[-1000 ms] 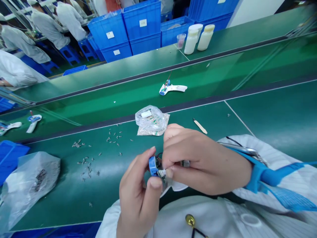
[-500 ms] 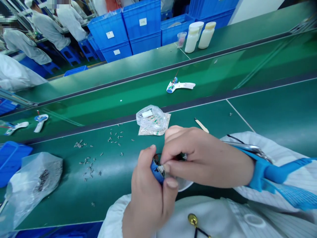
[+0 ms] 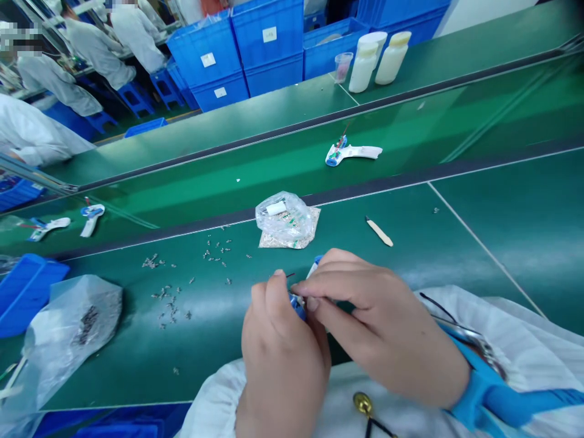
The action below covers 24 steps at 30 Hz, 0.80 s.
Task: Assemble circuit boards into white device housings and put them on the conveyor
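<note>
My left hand (image 3: pixel 285 347) is closed around a small blue-and-white device part (image 3: pixel 297 307), mostly covered by my fingers. A thin dark wire end sticks out near my left thumb. My right hand (image 3: pixel 365 310) meets it from the right, thumb and fingertips pinched together at the part's opening; what they pinch is too small and hidden to make out. Another blue-and-white edge shows just behind the right fingers. Beyond my hands lies a clear plastic bag (image 3: pixel 285 219) of small pieces. Loose small metal screws (image 3: pixel 171 304) are scattered to the left.
A pen-like tool (image 3: pixel 378 231) lies on the green bench to the right. White handle halves (image 3: pixel 362 152) with blue heads and wires rest on the conveyor belt (image 3: pixel 196 201). A screw bag (image 3: pixel 86 328) and blue bin (image 3: pixel 27 298) stand left. White bottles (image 3: pixel 364 67) stand across the belt.
My right hand has shifted its pinch and turned, its wrist lower now. The held part has tilted, with more hidden by the left hand. Handle halves on the belt appear further right.
</note>
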Each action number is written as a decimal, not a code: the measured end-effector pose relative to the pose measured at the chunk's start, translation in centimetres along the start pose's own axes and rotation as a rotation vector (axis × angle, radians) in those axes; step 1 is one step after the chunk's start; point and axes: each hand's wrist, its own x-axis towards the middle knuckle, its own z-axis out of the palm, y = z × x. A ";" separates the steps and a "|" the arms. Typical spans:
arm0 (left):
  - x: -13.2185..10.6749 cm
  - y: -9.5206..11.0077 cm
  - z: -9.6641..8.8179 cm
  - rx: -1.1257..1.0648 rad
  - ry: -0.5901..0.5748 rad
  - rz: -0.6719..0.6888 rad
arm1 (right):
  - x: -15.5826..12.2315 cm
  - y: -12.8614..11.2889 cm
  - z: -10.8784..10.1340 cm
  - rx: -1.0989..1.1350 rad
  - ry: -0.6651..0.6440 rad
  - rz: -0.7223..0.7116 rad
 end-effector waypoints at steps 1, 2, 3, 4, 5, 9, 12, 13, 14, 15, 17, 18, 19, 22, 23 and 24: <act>-0.1 0.0 0.1 0.021 0.010 0.007 | -0.1 -0.1 0.0 0.008 0.010 0.002; -0.2 0.1 0.2 0.041 0.022 0.006 | -0.2 -0.1 0.1 0.018 0.012 0.007; -0.3 0.1 0.3 0.059 0.038 0.004 | -0.2 -0.2 0.1 0.025 0.005 0.013; -0.4 0.1 0.5 0.070 0.049 0.001 | -0.2 -0.2 0.1 0.027 -0.006 0.021; -0.5 0.1 0.6 0.073 0.058 -0.008 | -0.2 -0.3 0.1 0.030 -0.017 0.028; -0.5 -0.3 1.0 -0.061 -0.050 -0.055 | 0.1 0.3 -0.1 0.054 -0.082 0.080; 0.0 -0.7 1.0 -0.297 -0.272 -0.075 | 0.6 1.5 -0.4 0.091 -0.131 0.174; 0.2 -0.9 1.0 -0.365 -0.324 -0.082 | 1.0 2.0 -0.6 0.107 -0.144 0.210; 0.4 -0.9 1.1 -0.419 -0.350 -0.094 | 1.7 2.7 -0.8 0.112 -0.159 0.238; 0.7 -1.0 1.1 -0.455 -0.348 -0.108 | 2.6 3.4 -1.1 0.094 -0.160 0.250; 1.1 -1.0 1.1 -0.482 -0.290 -0.148 | 5.3 5.2 -2.1 -0.013 -0.094 0.242; 1.4 -1.0 1.1 -0.484 -0.257 -0.171 | 6.9 6.2 -2.9 -0.119 0.004 0.227; 1.6 -1.0 1.1 -0.479 -0.235 -0.188 | 8.7 7.2 -3.7 -0.196 0.116 0.234; 1.9 -1.2 1.2 -0.459 -0.230 -0.155 | 13.3 10.6 -7.2 -0.374 0.327 0.278; 1.8 -1.4 1.2 -0.460 -0.245 -0.115 | 14.4 11.7 -8.5 -0.433 0.366 0.293; 1.7 -1.6 1.4 -0.469 -0.266 -0.071 | 15.1 12.9 -9.8 -0.493 0.393 0.314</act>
